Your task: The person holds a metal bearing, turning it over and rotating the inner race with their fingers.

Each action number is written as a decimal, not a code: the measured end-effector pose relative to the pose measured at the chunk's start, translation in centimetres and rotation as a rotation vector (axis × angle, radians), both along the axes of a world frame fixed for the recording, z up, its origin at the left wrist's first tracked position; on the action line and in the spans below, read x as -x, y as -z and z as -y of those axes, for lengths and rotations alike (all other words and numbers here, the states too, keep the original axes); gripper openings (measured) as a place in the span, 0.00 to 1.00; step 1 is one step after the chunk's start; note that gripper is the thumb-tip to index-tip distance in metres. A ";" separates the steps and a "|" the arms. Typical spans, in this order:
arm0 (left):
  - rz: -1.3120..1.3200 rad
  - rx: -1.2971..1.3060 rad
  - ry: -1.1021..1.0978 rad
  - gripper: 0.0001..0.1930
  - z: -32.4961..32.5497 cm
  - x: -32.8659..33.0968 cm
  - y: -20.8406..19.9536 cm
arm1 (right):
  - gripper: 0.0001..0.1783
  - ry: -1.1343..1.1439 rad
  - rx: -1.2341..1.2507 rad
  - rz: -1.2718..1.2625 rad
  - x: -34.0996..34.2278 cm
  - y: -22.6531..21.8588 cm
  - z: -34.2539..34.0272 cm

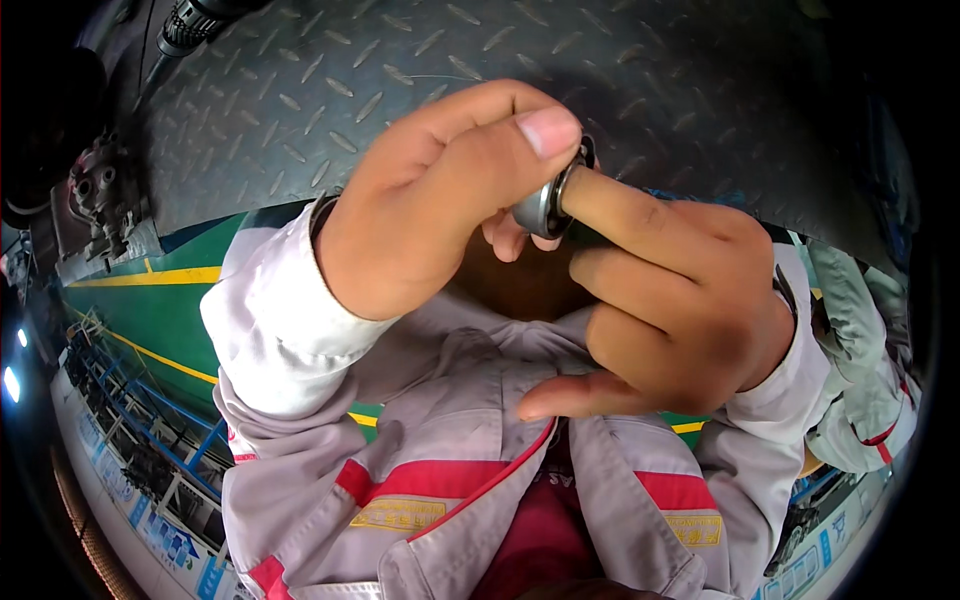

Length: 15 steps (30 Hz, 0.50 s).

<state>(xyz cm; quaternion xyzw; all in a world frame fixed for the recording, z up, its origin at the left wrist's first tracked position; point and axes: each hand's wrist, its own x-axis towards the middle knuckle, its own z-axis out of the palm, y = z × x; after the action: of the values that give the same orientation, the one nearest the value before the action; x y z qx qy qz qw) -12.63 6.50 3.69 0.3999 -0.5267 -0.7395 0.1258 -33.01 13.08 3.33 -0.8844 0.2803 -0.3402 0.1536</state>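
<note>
Near the middle of the view is a small metal ring-shaped bearing [543, 212], shiny on its outer side and tilted. My left hand [430, 190] is closed on it, with the thumb over its upper edge and fingertips showing beneath. My right hand [690, 290] meets it from the other side: the index finger reaches into the bearing's bore. The other right fingers are curled, while the thumb stretches out lower down, apart from the bearing. Part of the bearing is hidden behind the left thumb and the right index finger.
A dark tread-plate metal surface [330, 110] lies beyond my hands. A black cylindrical tool with a thin shaft [188, 28] shows at the upper left, above a dark metal part [100, 190]. Green floor [160, 310] carries yellow lines. A person's grey sleeve [850, 310] is at right.
</note>
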 end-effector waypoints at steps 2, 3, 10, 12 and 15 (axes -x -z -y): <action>-0.010 -0.026 -0.014 0.32 0.1 0.1 0.0 | 0.35 0.021 0.018 0.010 0.2 -0.1 -0.1; -0.013 -0.035 -0.019 0.32 0.1 0.0 -0.1 | 0.36 0.029 0.024 0.014 0.3 -0.1 -0.1; -0.076 -0.086 -0.026 0.37 0.0 -0.3 -0.6 | 0.36 0.037 0.076 0.023 0.8 -0.6 0.0; -0.091 -0.079 -0.029 0.39 -0.2 -0.4 -0.6 | 0.36 0.039 0.099 0.035 0.7 -0.6 -0.1; -0.107 -0.079 -0.001 0.40 -0.3 -0.5 -0.2 | 0.35 0.049 0.083 0.060 0.6 -0.1 -0.2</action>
<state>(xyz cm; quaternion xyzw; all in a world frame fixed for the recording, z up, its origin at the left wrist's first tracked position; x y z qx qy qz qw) -12.12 6.80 3.85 0.3646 -0.4894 -0.7801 0.1381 -33.60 13.27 3.42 -0.8722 0.2829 -0.3816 0.1168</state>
